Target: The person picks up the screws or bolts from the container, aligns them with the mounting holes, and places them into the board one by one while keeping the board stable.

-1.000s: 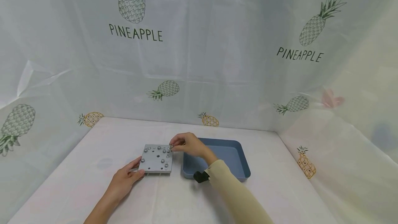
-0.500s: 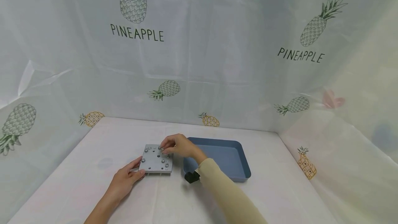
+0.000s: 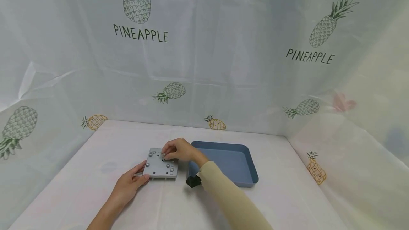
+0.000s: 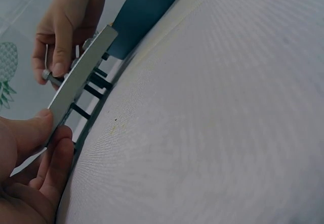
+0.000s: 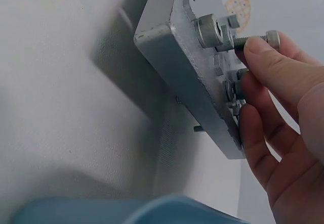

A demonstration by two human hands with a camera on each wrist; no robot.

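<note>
A square grey metal plate (image 3: 156,170) is raised off the table on bolt shanks that stick out beneath it. Several socket-head bolts (image 5: 207,31) stand in its upper face, and some holes show no bolt. My left hand (image 3: 127,184) grips the plate's left edge, thumb on the near corner and fingers behind and under it. Above the plate's middle my right hand (image 3: 181,150) pinches a bolt (image 5: 273,39) between thumb and forefinger. In the left wrist view that bolt's head (image 4: 47,75) points away from the plate. Whether its tip is inside a hole I cannot tell.
A shallow blue tray (image 3: 230,162) lies right of the plate, under my right forearm. A black piece (image 3: 193,181) on my right wrist hangs over the tray's near left corner. Pineapple-printed curtains (image 3: 223,63) enclose the white table (image 3: 284,194).
My right hand has shifted left with the bolt, from the plate's far right corner to above its middle. My left hand keeps its hold on the plate.
</note>
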